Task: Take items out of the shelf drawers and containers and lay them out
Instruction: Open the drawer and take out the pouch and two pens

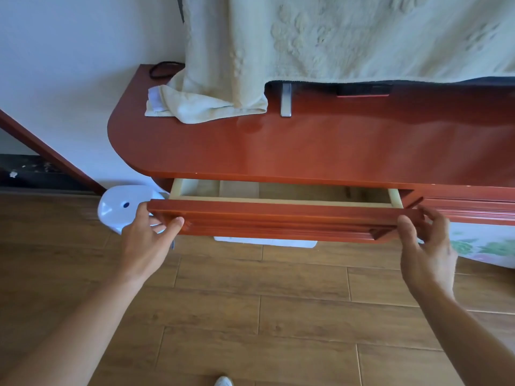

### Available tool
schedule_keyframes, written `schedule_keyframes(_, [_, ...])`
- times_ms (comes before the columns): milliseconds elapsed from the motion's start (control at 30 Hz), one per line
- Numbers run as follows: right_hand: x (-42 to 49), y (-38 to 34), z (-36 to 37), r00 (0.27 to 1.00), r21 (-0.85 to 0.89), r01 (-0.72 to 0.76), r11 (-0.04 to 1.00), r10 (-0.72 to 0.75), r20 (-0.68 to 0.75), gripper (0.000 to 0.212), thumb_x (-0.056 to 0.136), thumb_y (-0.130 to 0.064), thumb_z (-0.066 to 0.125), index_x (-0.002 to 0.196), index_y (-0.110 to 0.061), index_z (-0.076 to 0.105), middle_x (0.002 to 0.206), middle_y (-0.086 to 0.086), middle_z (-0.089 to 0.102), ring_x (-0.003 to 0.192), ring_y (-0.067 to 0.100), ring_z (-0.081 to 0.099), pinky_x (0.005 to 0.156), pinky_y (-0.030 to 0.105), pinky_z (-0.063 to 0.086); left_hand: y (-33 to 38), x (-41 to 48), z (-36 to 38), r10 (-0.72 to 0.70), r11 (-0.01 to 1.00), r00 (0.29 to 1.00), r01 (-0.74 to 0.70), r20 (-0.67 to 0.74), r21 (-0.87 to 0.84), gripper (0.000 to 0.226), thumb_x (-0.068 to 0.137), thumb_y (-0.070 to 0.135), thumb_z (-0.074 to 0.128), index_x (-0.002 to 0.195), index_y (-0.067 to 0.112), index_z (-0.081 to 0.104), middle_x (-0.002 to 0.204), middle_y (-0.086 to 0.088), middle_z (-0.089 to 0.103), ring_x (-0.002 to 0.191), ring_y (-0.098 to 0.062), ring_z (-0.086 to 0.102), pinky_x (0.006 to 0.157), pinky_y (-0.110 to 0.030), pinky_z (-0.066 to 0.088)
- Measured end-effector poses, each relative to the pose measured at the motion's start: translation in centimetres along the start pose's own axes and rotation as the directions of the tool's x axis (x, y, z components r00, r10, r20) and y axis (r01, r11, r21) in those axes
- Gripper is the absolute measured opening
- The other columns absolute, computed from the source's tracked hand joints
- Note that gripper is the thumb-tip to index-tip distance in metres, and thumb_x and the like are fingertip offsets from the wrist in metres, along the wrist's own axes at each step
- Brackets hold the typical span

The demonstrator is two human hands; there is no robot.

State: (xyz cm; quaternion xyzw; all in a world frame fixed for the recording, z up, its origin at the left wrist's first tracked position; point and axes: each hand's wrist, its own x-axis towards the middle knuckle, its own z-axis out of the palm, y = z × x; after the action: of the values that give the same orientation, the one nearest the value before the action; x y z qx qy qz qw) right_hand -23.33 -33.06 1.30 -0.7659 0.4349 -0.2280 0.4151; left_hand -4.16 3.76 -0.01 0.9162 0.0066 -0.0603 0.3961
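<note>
**While the drawer is standing partly open, you are holding its front at both ends**

As you are looking down at the red-brown cabinet (306,146), its drawer (278,220) is sticking part of the way out from under the glossy top. The pale wooden inside is showing in the gap behind the drawer front. Your left hand (145,240) is gripping the left end of that front, with the thumb pressing on the face and the fingers curling round behind the end. Your right hand (426,246) is gripping the right end likewise, the thumb lying against the front corner and the fingers bending round the end. Both forearms are reaching in from the bottom corners of the view.

On the cabinet top, a cream towel (334,37) is hanging down from above and bunching at the back left. It is draping over something dark whose lower edge is peeking out. A black cable (164,68) is looping just behind the bunched part, and a grey metal foot (286,99) is standing just to its right. A white plastic stool (122,207) is sitting on the wooden floor (278,316) by the cabinet's left end, partly hidden by your left hand. A flat white thing (264,242) is showing beneath the drawer, and a flowered cloth (479,246) is lying beyond your right hand. The toe of a white shoe (223,381) is poking in at the bottom edge.
</note>
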Motion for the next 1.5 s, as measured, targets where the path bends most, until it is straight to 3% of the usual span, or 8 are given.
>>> schedule_keyframes(267, [-2.3, 0.8, -1.0, 1.000, -0.029, -0.005, 1.000, 0.005, -0.007, 0.034, 0.094, -0.032, 0.062, 0.123, -0.021, 0.048, 0.099, 0.003, 0.063, 0.096, 0.023, 0.058, 0.084, 0.030, 0.035, -0.7, -3.4, -0.9, -0.025, 0.995, 0.999, 0.029, 0.048, -0.094, 0.066, 0.076, 0.063, 0.061, 0.127, 0.024, 0.046, 0.106, 0.000, 0.064, 0.095, -0.012, 0.063, 0.081, -0.035, 0.048])
schedule_keyframes(567, [-5.4, 1.3, -2.5, 0.999, 0.019, -0.042, 0.999, 0.042, 0.011, 0.038, 0.095, -0.022, 0.064, 0.129, -0.014, 0.047, 0.100, 0.003, 0.054, 0.096, 0.019, 0.050, 0.086, 0.025, 0.032, -1.9, -6.6, -1.9, -0.040, 0.994, 0.996, 0.047, 0.075, -0.098, 0.058, 0.073, 0.069, 0.062, 0.112, 0.029, 0.049, 0.101, 0.010, 0.065, 0.099, -0.016, 0.064, 0.079, -0.033, 0.046])
schedule_keyframes(700, [-6.8, 1.4, -3.0, 0.998, 0.046, -0.062, 0.997, 0.062, -0.001, 0.055, 0.081, -0.042, 0.058, 0.126, -0.013, 0.047, 0.104, 0.003, 0.055, 0.095, 0.019, 0.050, 0.085, 0.027, 0.033, -1.8, -8.3, -2.4, -0.065, 0.989, 0.995, 0.074, 0.073, -0.130, 0.041, 0.063, 0.072, 0.061, 0.097, 0.054, 0.046, 0.099, 0.009, 0.064, 0.099, -0.011, 0.063, 0.075, -0.028, 0.043])
schedule_keyframes(800, [-7.3, 1.8, -3.4, 0.997, 0.042, -0.070, 0.997, 0.071, -0.013, 0.051, 0.076, -0.041, 0.054, 0.118, -0.014, 0.048, 0.102, 0.006, 0.058, 0.092, 0.023, 0.052, 0.083, 0.030, 0.034, -1.5, -9.2, -2.9, -0.065, 0.989, 0.994, 0.075, 0.083, -0.124, 0.038, 0.066, 0.068, 0.069, 0.085, 0.076, 0.037, 0.099, 0.008, 0.062, 0.096, -0.010, 0.061, 0.073, -0.024, 0.041])
schedule_keyframes(967, [-7.4, 2.3, -4.1, 0.997, -0.025, -0.075, 0.997, 0.075, -0.003, 0.047, 0.074, -0.040, 0.055, 0.110, -0.011, 0.047, 0.097, 0.008, 0.059, 0.084, 0.027, 0.051, 0.076, 0.033, 0.033, -2.4, -9.7, -3.8, -0.107, 0.988, 0.985, 0.121, 0.138, -0.097, 0.065, 0.054, 0.073, 0.059, 0.098, 0.028, 0.046, 0.100, 0.003, 0.063, 0.098, -0.009, 0.063, 0.072, -0.024, 0.042])
schedule_keyframes(1100, [-7.6, 2.2, -4.4, 0.998, -0.050, -0.065, 0.997, 0.065, 0.011, 0.044, 0.075, -0.040, 0.054, 0.107, -0.011, 0.044, 0.094, 0.008, 0.059, 0.084, 0.027, 0.051, 0.074, 0.033, 0.033, -2.1, -9.8, -4.3, -0.122, 0.988, 0.978, 0.136, 0.168, -0.078, 0.070, 0.056, 0.071, 0.061, 0.107, 0.031, 0.033, 0.104, 0.001, 0.061, 0.096, -0.008, 0.061, 0.076, -0.029, 0.043])
schedule_keyframes(1333, [-8.2, 2.3, -5.0, 0.999, -0.088, -0.051, 0.995, 0.052, 0.013, 0.045, 0.073, -0.039, 0.054, 0.106, -0.009, 0.045, 0.092, 0.008, 0.059, 0.084, 0.026, 0.049, 0.073, 0.032, 0.032, -2.9, -10.2, -4.5, -0.102, 0.993, 0.980, 0.110, 0.172, -0.042, 0.085, 0.062, 0.066, 0.066, 0.128, 0.018, 0.039, 0.105, -0.004, 0.062, 0.094, -0.009, 0.063, 0.075, -0.029, 0.045])
schedule_keyframes(1500, [-8.8, 2.5, -5.4, 0.998, -0.125, -0.061, 0.990, 0.064, 0.020, 0.045, 0.073, -0.040, 0.055, 0.105, -0.010, 0.045, 0.091, 0.006, 0.058, 0.085, 0.027, 0.051, 0.073, 0.034, 0.034, -3.8, -10.4, -5.1, -0.121, 0.992, 0.972, 0.122, 0.200, 0.007, 0.081, 0.057, 0.074, 0.063, 0.112, 0.018, 0.045, 0.103, -0.004, 0.064, 0.097, -0.014, 0.065, 0.083, -0.039, 0.050])
